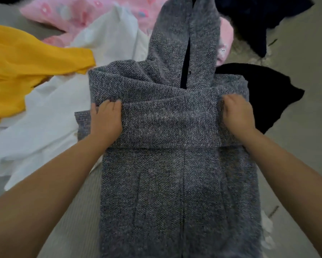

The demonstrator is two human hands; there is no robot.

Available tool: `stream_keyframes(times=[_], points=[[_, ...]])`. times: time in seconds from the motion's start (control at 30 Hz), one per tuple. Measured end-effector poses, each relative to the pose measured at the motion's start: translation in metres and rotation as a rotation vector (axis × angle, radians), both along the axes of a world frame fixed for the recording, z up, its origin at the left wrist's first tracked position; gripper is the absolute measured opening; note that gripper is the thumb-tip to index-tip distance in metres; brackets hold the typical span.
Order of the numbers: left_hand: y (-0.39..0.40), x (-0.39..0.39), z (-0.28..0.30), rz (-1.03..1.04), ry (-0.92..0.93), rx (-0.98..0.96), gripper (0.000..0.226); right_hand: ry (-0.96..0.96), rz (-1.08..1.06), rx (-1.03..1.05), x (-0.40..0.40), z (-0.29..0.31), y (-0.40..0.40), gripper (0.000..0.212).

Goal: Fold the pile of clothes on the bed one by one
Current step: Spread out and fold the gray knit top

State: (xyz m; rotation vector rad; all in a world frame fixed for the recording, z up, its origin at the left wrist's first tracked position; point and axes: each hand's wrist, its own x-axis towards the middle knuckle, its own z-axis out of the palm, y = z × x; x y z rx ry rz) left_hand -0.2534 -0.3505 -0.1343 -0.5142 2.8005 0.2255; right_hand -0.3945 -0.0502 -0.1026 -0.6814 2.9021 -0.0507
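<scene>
Head view | grey hoodie (pixel 175 183) lies flat on the bed (pixel 296 90), sleeves crossed | left hand (pixel 106 120) and right hand (pixel 237 113) each pinch a side edge | advice: lift both sides evenly, keep sleeves tucked | count: one hoodie, five other garments visible, two hands

One grey knitted hoodie (pixel 175 164) is lying on the bed (pixel 296 62). Around the hoodie are lying: one yellow garment (pixel 26 67), one white garment (pixel 54 118), one pink garment (pixel 78 13), two dark garments (pixel 264 95) (pixel 259 17). Two hands are showing.
</scene>
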Motion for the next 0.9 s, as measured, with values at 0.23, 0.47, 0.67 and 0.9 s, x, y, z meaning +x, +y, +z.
stream_keyframes(times=[0.23,0.47,0.67,0.9], points=[[-0.002,-0.031,0.017,-0.079,0.087,-0.02,0.019,-0.165,-0.051,0.278,-0.073,-0.008,-0.005,0.045],[0.004,-0.077,0.018,-0.069,0.111,-0.113,0.017,0.04,-0.023,0.365,-0.1,-0.009,0.048,0.041],[0.002,-0.088,-0.004,-0.046,0.102,-0.116,0.042,0.04,0.016,0.375,-0.112,-0.019,0.023,0.038],[-0.005,-0.103,-0.027,0.0,0.178,0.001,0.08,0.169,-0.067,-0.111,-0.155,-0.009,-0.079,0.035]])
